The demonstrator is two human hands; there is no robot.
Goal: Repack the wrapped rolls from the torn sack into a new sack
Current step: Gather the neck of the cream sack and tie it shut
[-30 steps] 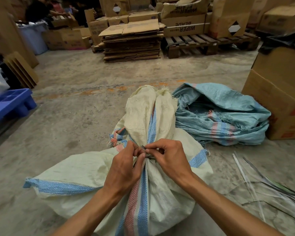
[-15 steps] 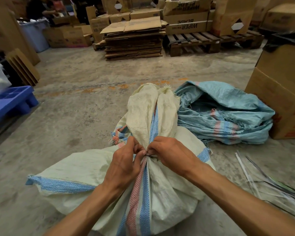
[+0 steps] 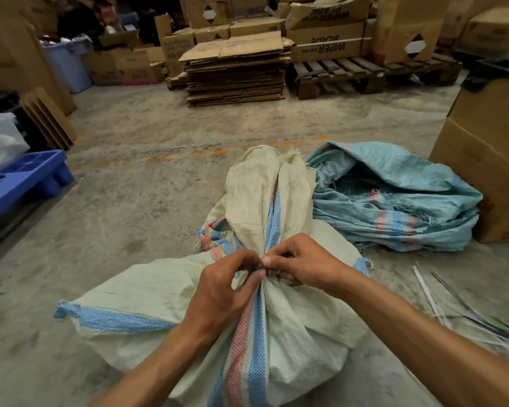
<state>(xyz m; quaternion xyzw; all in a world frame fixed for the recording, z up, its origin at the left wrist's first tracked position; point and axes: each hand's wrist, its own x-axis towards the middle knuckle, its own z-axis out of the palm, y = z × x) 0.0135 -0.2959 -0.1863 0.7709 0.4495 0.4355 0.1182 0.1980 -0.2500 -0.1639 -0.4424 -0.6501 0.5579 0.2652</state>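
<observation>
**Both hands at the neck of the cream sack**

A concrete warehouse floor (image 3: 135, 207), with flattened cardboard (image 3: 235, 74) and pallets behind. The full cream sack (image 3: 291, 333) lies centre; the limp blue sack (image 3: 394, 207) lies beside it. Left hand (image 3: 221, 292) and right hand (image 3: 303, 264) meet at the gathered neck, fingers curled, pinching a dark tie (image 3: 262, 267).

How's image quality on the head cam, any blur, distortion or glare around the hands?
Head view: dim, flat indoor light, no glare, soft shadows. Wide-angle bending shows at the edges, cardboard boxes lean. Left hand, right hand and cream sack are fairly sharp; the strips on the floor smear slightly.
</observation>
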